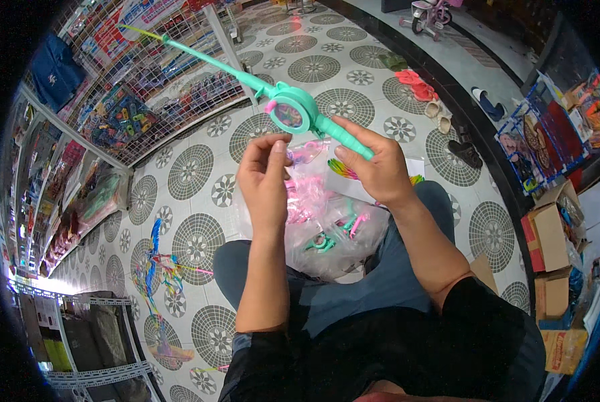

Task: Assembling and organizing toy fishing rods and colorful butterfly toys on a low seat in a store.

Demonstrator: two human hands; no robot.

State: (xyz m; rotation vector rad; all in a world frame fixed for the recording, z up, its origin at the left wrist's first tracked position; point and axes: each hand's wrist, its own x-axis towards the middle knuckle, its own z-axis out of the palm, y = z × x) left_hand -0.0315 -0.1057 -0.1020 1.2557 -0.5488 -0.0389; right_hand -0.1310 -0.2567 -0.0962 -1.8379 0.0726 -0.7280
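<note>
The bag (337, 260), clear plastic, lies before the person's legs on the patterned floor (487, 194), and the rod (249, 80), a mint-green toy, is held in the air above it. The right hand (382, 164) is above the right side of the bag, its grip closed round the rod's ribbed handle (340, 135). The rod slants from there past the far side of the bag to a thin yellow-green tip, up and to the left. Its round reel (290, 115), with a pink knob (270, 106), is over the bag's far edge. The left hand (265, 164) is at the bag's left side, just below the reel, thumb near the curled fingers; whether its grip pinches anything, perhaps a thin line, I cannot tell. Inside the bag are pink pieces (306, 199) and teal parts (321, 242). Over the bag's far right part is a white card (417, 167) with bright, multicoloured shapes (341, 169). Shiny streamers (156, 236) lie on the floor left of the bag. Well beyond the bag, coral sandals (417, 86) are to the right and a wire rack (223, 41) to the left. Cardboard boxes (553, 231) are well right of the bag.
</note>
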